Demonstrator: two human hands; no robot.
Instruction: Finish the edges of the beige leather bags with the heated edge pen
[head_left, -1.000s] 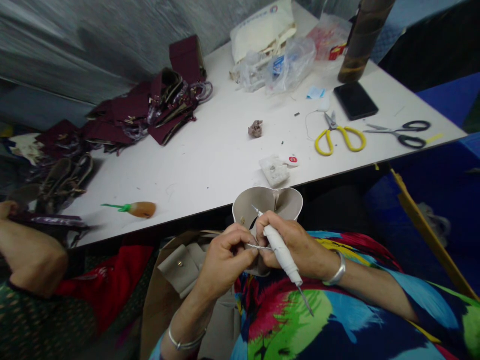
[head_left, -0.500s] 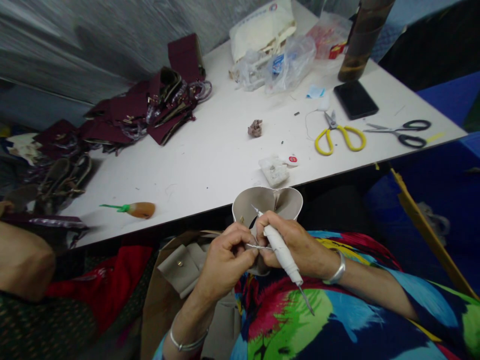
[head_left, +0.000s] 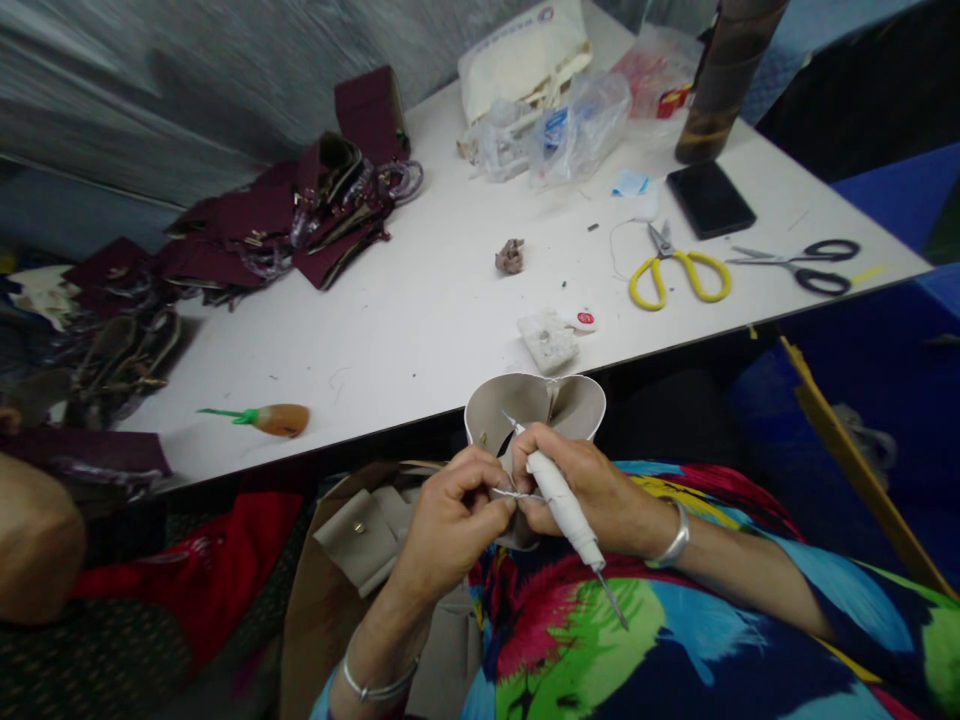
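A beige leather-like bag [head_left: 574, 405], its mouth curved open into two lobes, rests against the table edge at my lap. My left hand [head_left: 461, 505] is closed, thumb and fingers pinching the bag's near edge, where a thin pale line runs across to the other hand. My right hand [head_left: 592, 490] is closed round a double-ended awl [head_left: 562, 505] with a white-wrapped handle. One metal point aims up over the bag's opening, the other down toward my lap. Right fingertips also touch the bag's near edge, close to the left ones. What lies under the fingertips is hidden.
On the white table [head_left: 450, 320] lie yellow-handled scissors [head_left: 679, 270], black-handled scissors [head_left: 802, 265], a phone [head_left: 711, 200] and an orange-brown handled tool [head_left: 281, 420]. Maroon bags [head_left: 247, 230] pile up left. A carton [head_left: 311, 590] holds beige pieces. A co-worker's arm [head_left: 37, 540] is at left.
Both my hands, the awl and the bag look almost unmoved. The co-worker's arm at the left has shifted a little left and down.
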